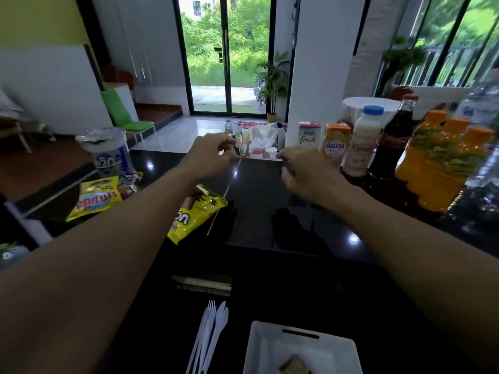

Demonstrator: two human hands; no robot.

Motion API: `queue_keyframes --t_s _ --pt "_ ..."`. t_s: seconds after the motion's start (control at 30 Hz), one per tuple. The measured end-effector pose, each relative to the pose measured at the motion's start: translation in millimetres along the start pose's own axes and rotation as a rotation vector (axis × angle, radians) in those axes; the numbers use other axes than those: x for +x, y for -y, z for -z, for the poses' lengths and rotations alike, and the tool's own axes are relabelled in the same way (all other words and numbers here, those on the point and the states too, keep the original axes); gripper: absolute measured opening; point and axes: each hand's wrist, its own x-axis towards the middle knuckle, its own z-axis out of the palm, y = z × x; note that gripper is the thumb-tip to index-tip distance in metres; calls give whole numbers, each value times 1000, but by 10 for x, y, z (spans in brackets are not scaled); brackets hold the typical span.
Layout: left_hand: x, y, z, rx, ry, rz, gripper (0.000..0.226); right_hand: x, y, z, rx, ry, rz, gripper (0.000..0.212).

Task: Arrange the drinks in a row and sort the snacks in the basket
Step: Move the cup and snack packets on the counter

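A black rectangular basket [255,201] stands mid-counter. My left hand [213,157] pinches its far left corner, and my right hand [305,172] curls over its far right corner. A yellow snack bag [195,213] leans against the basket's left side, partly under my left forearm. At the right the drinks stand close together: a milk carton [309,136], an orange carton [336,144], a white bottle with a blue cap [363,143], a cola bottle [391,143], three orange juice bottles [437,163] and a water bottle [483,122].
A lidded cup [109,151], a yellow candy packet [94,201] and small sweets [129,184] lie at the left of the black counter. White plastic cutlery [210,333] and a white square plate [302,349] sit nearest me. A plastic bag [263,137] is behind the counter's far edge.
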Motion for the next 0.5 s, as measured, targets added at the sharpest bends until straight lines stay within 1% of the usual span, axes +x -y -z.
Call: queue_keyframes --t_s 0.07,0.13,0.23,0.27,0.37,0.5 --pt "-117 183 250 21 -59 -4 32 -66 227 -138 93 94 -14 31" --pt "-205 404 502 68 -91 0 33 -104 436 -303 139 191 -64 35" --pt "-293 769 855 200 -182 24 39 -133 724 -553 202 308 -177 50" --pt "-313 897 953 245 -215 48 44 -144 794 -620 230 305 -213 53" --pt "-375 1176 1206 364 -271 118 59 -153 856 -741 255 218 -275 51" --pt "-369 1453 1367 352 -251 263 72 -144 845 -764 246 163 -275 45"
